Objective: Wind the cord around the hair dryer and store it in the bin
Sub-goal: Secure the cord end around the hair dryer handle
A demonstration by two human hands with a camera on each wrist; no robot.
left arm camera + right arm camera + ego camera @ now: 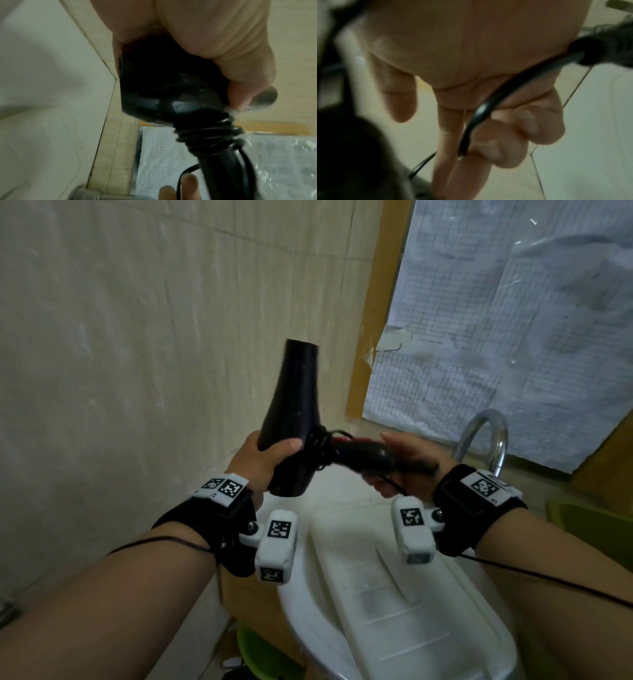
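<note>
Left hand (263,460) grips hair dryer (291,419) at frame centre; right hand (400,463) pinches cord (481,112).
Several turns are wound at the handle's top; loose cord remains, binning not yet done.

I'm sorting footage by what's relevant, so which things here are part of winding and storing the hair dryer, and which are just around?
Part of the job:
hair dryer, body gripped by the left hand
cord, several turns around the handle
right hand, holding the cord
white lidded bin

Just around:
chrome faucet
gridded paper sheets on the wall
green container
</note>
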